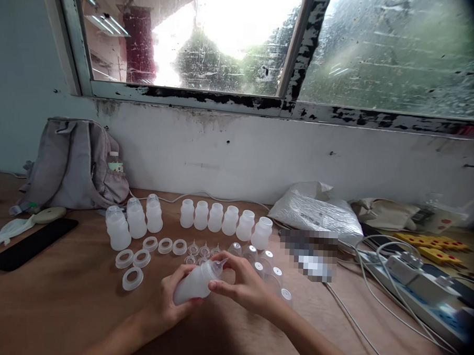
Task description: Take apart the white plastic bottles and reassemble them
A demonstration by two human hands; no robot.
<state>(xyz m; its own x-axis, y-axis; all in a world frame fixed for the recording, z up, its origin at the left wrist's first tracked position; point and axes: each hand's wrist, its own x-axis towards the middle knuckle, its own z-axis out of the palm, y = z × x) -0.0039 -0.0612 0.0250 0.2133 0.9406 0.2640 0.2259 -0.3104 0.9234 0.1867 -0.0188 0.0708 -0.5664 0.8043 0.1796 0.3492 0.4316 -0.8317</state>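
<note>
My left hand (169,299) is wrapped round the body of a frosted white baby bottle (192,287), tilted up to the right. A collar ring and a clear nipple (219,265) sit at its top. My right hand (250,289) grips that end, thumb on the collar side and fingers by the nipple. Just beyond my hands lie several loose clear nipples (204,249), partly covered. Clear dome caps (268,258) lie behind and beside my right hand. To the left are several loose collar rings (132,278).
Several open bottle bodies (216,218) stand along the back, with 3 capped bottles (137,218) to their left. A grey backpack (70,165), black strip (32,244), silver plastic bag (317,212) and power strip (420,293) with trailing cables surround the work area.
</note>
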